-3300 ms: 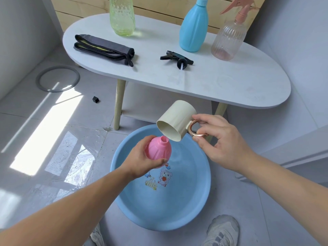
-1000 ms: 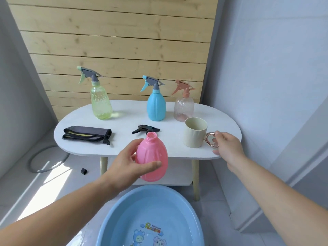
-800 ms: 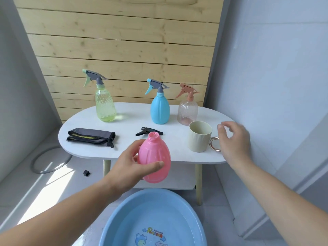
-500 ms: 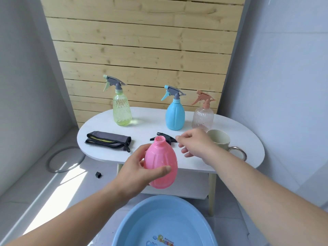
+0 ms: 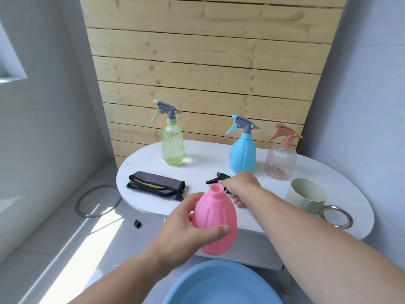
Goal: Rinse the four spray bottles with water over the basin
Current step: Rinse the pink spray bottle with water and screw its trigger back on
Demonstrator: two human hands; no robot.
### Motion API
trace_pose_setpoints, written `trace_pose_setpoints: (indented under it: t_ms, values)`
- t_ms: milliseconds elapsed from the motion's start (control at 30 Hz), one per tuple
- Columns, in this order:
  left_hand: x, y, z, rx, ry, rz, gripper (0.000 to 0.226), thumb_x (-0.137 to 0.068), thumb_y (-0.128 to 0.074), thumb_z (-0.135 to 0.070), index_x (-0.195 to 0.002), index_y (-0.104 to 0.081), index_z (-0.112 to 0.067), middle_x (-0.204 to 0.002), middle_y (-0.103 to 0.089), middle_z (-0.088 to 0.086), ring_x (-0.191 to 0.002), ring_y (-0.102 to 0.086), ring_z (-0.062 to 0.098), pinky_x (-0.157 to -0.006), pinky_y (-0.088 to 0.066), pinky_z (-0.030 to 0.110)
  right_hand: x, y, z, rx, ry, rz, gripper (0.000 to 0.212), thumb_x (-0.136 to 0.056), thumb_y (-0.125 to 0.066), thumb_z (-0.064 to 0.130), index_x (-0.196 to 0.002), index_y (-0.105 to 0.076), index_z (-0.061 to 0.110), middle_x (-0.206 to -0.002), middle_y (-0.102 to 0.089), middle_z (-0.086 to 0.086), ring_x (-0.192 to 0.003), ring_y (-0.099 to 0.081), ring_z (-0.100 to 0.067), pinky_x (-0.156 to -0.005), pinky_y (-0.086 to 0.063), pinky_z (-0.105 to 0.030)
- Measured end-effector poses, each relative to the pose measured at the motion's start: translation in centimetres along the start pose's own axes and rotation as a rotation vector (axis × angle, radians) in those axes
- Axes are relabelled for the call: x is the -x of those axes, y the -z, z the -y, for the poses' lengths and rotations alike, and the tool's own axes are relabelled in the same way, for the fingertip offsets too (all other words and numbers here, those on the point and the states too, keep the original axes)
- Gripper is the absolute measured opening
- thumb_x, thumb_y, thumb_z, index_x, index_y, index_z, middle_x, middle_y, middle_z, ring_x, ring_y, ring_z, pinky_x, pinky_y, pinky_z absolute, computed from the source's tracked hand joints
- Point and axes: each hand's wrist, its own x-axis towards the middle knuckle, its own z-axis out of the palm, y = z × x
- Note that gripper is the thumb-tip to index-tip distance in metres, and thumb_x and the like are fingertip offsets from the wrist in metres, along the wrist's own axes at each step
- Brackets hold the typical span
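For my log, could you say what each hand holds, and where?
Left hand grips the pink bottle by its body; right hand covers the black spray head, hold unclear.

Right hand [image 5: 240, 189] seemingly on black sprayer [image 5: 215, 179]

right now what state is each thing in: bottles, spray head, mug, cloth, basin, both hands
pink plastic bottle: uncapped, upright, held by left hand
black spray head: off, lying on white table, right hand on it, grip unclear
green translucent bottle: capped, standing
blue plastic bottle: capped, standing
clear peach ribbed bottle: capped, standing
cream mug: upright on table
grey cloth: folded
blue basin: on floor
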Motion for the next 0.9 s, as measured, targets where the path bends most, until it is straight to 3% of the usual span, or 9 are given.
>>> trace_pose_setpoints:
  t_ms: [133,300,433,500,667,733,800,900]
  values:
    - [0.0,0.0,0.1,-0.044,-0.004,0.013,0.063,-0.063,-0.092,-0.036,-0.120,-0.065,-0.042,-0.106,-0.077,-0.009,-0.098,-0.071,0.004,-0.082,-0.063,0.031,-0.4,0.2,0.1,-0.135,0.012,-0.045,0.012,-0.066,-0.065,0.009,-0.075,-0.057,0.007,-0.051,-0.050,-0.007,-0.038,-0.042,-0.020,-0.047,-0.043,-0.025]
    - [0.0,0.3,0.2,-0.039,0.001,-0.003,0.063,-0.062,-0.092,-0.036,-0.118,-0.065,-0.044,-0.104,-0.078,-0.009,-0.096,-0.072,0.006,-0.074,-0.060,0.026,1.0,2.4,-0.1,-0.406,0.105,0.033,0.027,-0.083,-0.077,0.023,-0.100,-0.065,0.005,-0.081,-0.072,-0.007,-0.059,-0.067,-0.021,-0.048,-0.051,-0.025]
    - [-0.6,-0.1,0.1,-0.053,0.004,-0.011,0.067,-0.060,-0.093,-0.039,-0.121,-0.064,-0.043,-0.103,-0.077,-0.008,-0.094,-0.074,0.008,-0.072,-0.059,0.026,3.6,5.9,0.6,-0.603,0.245,0.075,0.013,-0.090,-0.074,0.024,-0.092,-0.067,0.014,-0.093,-0.074,-0.008,-0.067,-0.069,-0.021,-0.051,-0.054,-0.026]
    - [-1.3,-0.5,-0.3,-0.073,0.001,-0.014,0.070,-0.057,-0.093,-0.045,-0.121,-0.064,-0.045,-0.103,-0.077,-0.010,-0.094,-0.074,0.008,-0.074,-0.061,0.031,5.0,7.9,1.1,-0.655,0.328,0.081,0.008,-0.089,-0.074,0.023,-0.091,-0.070,0.017,-0.093,-0.074,-0.007,-0.068,-0.070,-0.020,-0.053,-0.055,-0.026]
    - [-4.0,-1.6,-1.1,-0.109,-0.016,-0.033,0.076,-0.051,-0.093,-0.049,-0.121,-0.063,-0.044,-0.107,-0.076,-0.008,-0.095,-0.075,0.014,-0.080,-0.065,0.042,8.0,12.6,3.4,-0.771,0.559,0.032,0.026,-0.086,-0.077,0.022,-0.107,-0.072,0.009,-0.090,-0.076,-0.004,-0.072,-0.073,-0.019,-0.069,-0.061,-0.032]
    - [-5.2,-2.1,-1.2,-0.133,-0.028,-0.042,0.075,-0.051,-0.092,-0.050,-0.120,-0.063,-0.047,-0.109,-0.074,-0.008,-0.097,-0.075,0.015,-0.081,-0.065,0.044,9.1,13.9,4.4,-0.818,0.645,0.027,0.025,-0.086,-0.077,0.020,-0.107,-0.071,0.008,-0.089,-0.075,-0.004,-0.072,-0.073,-0.021,-0.067,-0.061,-0.032]
    - [-6.5,-2.5,-1.3,-0.156,-0.038,-0.056,0.073,-0.051,-0.092,-0.050,-0.118,-0.062,-0.049,-0.110,-0.073,-0.008,-0.096,-0.074,0.014,-0.081,-0.065,0.042,9.7,14.3,5.0,-0.806,0.719,0.024,0.020,-0.086,-0.077,0.018,-0.103,-0.072,0.010,-0.087,-0.074,-0.004,-0.072,-0.074,-0.021,-0.066,-0.060,-0.033]
    - [-7.9,-2.8,-1.3,-0.173,-0.047,-0.071,0.070,-0.056,-0.093,-0.044,-0.117,-0.061,-0.047,-0.112,-0.072,-0.008,-0.094,-0.074,0.012,-0.076,-0.064,0.035,9.9,13.6,5.3,-0.744,0.793,0.003,0.014,-0.086,-0.077,0.018,-0.098,-0.072,0.013,-0.085,-0.075,-0.002,-0.076,-0.074,-0.022,-0.081,-0.062,-0.045]
